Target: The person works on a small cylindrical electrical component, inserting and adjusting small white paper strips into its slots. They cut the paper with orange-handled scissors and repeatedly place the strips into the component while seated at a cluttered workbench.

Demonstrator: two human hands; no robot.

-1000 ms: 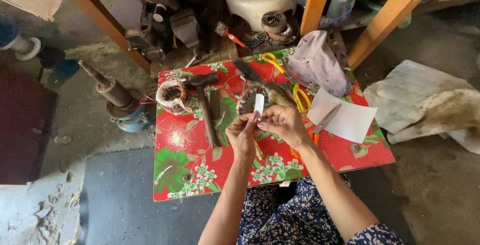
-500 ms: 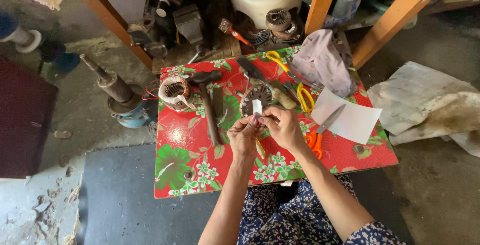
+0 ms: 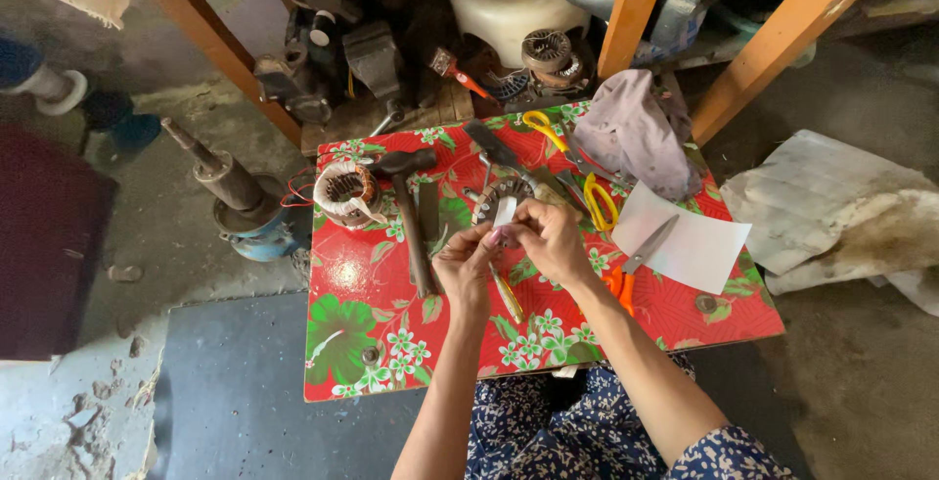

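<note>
Both my hands meet over a low table covered with a red flowered cloth. My left hand and my right hand pinch a small white paper strip between their fingertips. Just behind the strip lies a round metal motor stator. A yellow-handled tool lies on the cloth under my left wrist. A wound stator with copper coils stands at the table's left, beside a hammer.
Yellow scissors, yellow pliers, orange-handled scissors on white paper and a grey cloth lie to the right. Motor parts crowd the floor behind. Orange wooden legs stand at the back. A motor shaft lies left.
My hands have stayed together over the stator, working the white strip. The view has shifted slightly; nothing on the table has moved.
</note>
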